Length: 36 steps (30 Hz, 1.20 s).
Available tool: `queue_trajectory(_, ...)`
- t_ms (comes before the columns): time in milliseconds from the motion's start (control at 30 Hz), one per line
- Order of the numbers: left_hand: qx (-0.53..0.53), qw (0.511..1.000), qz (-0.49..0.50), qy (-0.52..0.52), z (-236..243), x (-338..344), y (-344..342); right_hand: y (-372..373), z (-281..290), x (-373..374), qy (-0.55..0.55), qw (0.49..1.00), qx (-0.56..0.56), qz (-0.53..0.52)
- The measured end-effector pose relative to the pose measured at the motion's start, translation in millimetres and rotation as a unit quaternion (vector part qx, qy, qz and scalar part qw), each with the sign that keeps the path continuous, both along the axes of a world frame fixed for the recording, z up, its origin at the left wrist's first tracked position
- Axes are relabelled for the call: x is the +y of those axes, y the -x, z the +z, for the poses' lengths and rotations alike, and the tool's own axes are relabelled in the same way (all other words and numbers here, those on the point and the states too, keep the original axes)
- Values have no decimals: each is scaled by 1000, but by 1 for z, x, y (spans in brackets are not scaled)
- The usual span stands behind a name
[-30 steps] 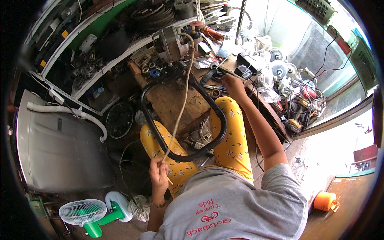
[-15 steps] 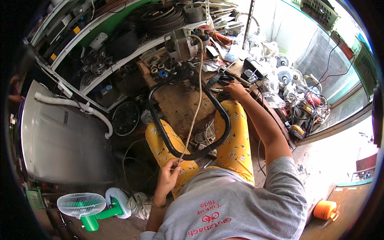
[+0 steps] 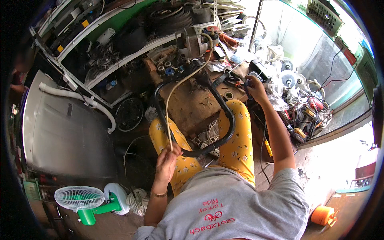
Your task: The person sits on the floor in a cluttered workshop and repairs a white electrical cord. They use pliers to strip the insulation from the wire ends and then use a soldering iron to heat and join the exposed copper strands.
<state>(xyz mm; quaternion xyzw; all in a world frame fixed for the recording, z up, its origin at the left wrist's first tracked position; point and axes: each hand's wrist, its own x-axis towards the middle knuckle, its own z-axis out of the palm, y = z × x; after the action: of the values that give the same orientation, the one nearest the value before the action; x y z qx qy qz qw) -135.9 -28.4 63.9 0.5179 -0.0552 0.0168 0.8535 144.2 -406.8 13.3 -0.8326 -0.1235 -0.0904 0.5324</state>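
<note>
My left hand (image 3: 167, 163) is closed on a beige cord (image 3: 173, 94), near its lower end above my left thigh. The cord arches up to a grey motor-like unit (image 3: 191, 44) at the back of the low wooden bench (image 3: 186, 103). In my right hand (image 3: 256, 89), at the bench's right side, is a hand tool with dark handles (image 3: 248, 91); its exact kind is hard to make out. A black rounded tube frame (image 3: 229, 134) leans from the bench over my thighs, and the cord crosses it.
Shelves of dark parts and coiled belts (image 3: 170, 18) stand behind. Tools, bags and wires (image 3: 308, 106) crowd the right side by the glass. A metal panel with a white hose (image 3: 80, 100) is at left, a green and white fan (image 3: 80, 200) at lower left.
My right hand has lifted off the bench clutter with the dark-handled tool in it. My left hand has risen slightly, and the cord now bows further to the left.
</note>
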Motion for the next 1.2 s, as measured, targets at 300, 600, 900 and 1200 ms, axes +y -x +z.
queue_trajectory(300,-16,993,-35,111,45,-38,-64,169,80,115,-309,915,90,241)
queue_trajectory(600,57,985,26,159,59,-67,-64,199,98,191,-424,891,80,143)
queue_trajectory(900,-31,994,82,71,58,-71,-63,204,94,193,-386,916,50,97)
queue_trajectory(1200,24,992,109,52,40,-64,-66,186,74,186,-222,968,-34,109)
